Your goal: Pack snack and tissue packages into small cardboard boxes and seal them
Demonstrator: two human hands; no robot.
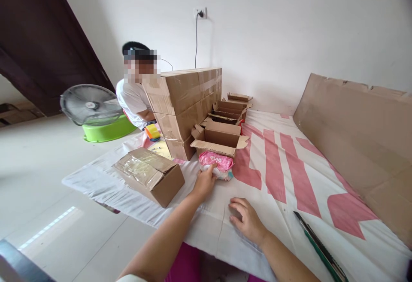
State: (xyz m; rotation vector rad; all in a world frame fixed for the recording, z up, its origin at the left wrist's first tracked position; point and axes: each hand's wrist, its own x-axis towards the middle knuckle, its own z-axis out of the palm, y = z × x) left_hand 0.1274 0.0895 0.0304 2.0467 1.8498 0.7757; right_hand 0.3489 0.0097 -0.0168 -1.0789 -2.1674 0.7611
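Observation:
My left hand (205,183) grips the left side of a pink and white pack of wipes (216,162), its thumb and fingers pressed against the wrapper. The pack stands right in front of an open cardboard box (222,137) whose flaps are folded outward. Nearer to me, my right hand (247,221) rests over the cloth with loosely curled fingers apart and nothing in them. A green utility knife (320,247) lies to the right of that hand. Left of my left forearm sits a taped cardboard box (149,174).
A white and red cloth (277,162) covers the table. Stacked taped boxes (186,101) rise behind, beside more open boxes (230,110). A large cardboard sheet (354,136) leans at right. Beyond the stack sits a person (130,97), near a fan (92,105) and green basin (106,131).

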